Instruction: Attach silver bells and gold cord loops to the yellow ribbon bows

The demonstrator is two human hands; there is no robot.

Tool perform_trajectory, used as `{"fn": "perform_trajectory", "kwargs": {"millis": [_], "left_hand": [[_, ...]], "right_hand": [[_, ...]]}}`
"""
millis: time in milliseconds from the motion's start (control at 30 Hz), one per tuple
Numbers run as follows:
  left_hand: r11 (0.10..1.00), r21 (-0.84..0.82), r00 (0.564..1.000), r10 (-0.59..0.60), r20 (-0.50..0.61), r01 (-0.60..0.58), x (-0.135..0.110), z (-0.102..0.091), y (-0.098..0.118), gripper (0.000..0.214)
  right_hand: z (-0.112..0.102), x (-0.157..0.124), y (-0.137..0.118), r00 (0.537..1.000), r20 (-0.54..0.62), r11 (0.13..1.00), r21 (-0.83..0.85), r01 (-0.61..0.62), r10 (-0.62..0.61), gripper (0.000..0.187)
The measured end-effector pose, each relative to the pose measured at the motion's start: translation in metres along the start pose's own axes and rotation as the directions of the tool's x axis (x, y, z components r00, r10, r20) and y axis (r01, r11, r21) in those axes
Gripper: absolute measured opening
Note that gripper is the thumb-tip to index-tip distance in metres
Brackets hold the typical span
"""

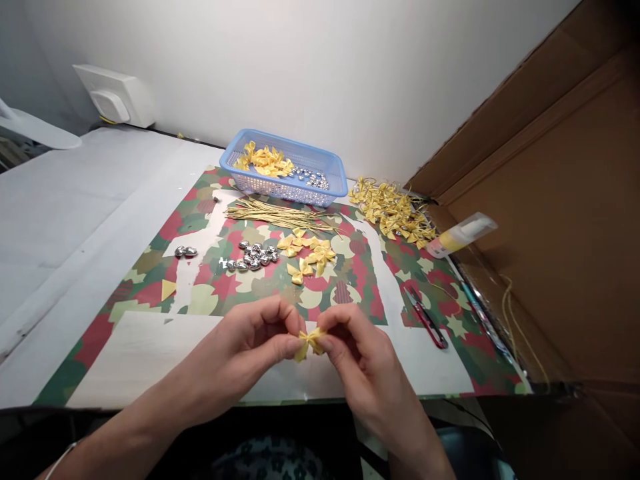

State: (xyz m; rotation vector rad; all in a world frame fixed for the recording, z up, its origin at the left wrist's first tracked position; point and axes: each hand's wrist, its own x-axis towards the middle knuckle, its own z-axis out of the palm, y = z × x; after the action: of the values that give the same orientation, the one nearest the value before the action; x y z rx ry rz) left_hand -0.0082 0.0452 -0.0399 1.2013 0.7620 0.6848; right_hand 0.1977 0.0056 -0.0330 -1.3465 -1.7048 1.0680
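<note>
Between my two hands, above the table's front edge, is a small yellow ribbon bow [311, 340]. My left hand [250, 347] pinches its left loop between thumb and forefinger. On the other side, my right hand [363, 357] pinches the right loop the same way. Beyond my hands lies a loose group of yellow bows [320, 252]. To their left is a cluster of shiny silver beads [255, 257], and two more silver beads [186, 251] sit farther left. A bundle of thin gold cords [277, 215] lies behind these.
A blue plastic basket [285, 145] at the back holds bows and silver beads. Right of it is a pile of corded yellow bows [393, 207]. A clear bottle [460, 235] and red-handled thread snips [426, 319] lie on the right, near a cardboard wall [550, 187].
</note>
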Motion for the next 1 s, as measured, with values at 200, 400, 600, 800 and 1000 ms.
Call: {"fn": "perform_trajectory", "kwargs": {"millis": [200, 400, 600, 800, 1000], "left_hand": [[1.0, -0.023, 1.0, 0.016, -0.021, -0.016, 0.002, 0.0, -0.001, 0.015], [0.985, -0.155, 0.996, -0.077, 0.04, 0.082, 0.004, -0.003, -0.004, 0.018], [0.93, -0.315, 0.98, -0.164, 0.111, 0.191, 0.003, -0.003, -0.001, 0.02], [0.992, -0.117, 0.998, -0.055, 0.011, 0.056, 0.004, -0.001, 0.002, 0.017], [0.995, -0.095, 0.993, -0.006, -0.116, -0.005, -0.001, 0.005, -0.001, 0.025]], "right_hand": [[0.013, -0.005, 0.013, 0.989, -0.102, 0.951, 0.3, -0.075, 0.11, 0.039], [0.017, -0.003, 0.004, 0.996, -0.038, 0.953, 0.296, -0.068, 0.083, 0.023], [0.017, -0.001, 0.001, 0.996, -0.047, 0.929, 0.365, -0.055, 0.078, 0.019], [0.008, 0.0, 0.001, 0.984, 0.008, 0.903, 0.396, -0.166, 0.178, 0.037], [0.008, 0.001, 0.001, 0.987, -0.053, 0.931, 0.343, -0.123, 0.15, 0.013]]}}
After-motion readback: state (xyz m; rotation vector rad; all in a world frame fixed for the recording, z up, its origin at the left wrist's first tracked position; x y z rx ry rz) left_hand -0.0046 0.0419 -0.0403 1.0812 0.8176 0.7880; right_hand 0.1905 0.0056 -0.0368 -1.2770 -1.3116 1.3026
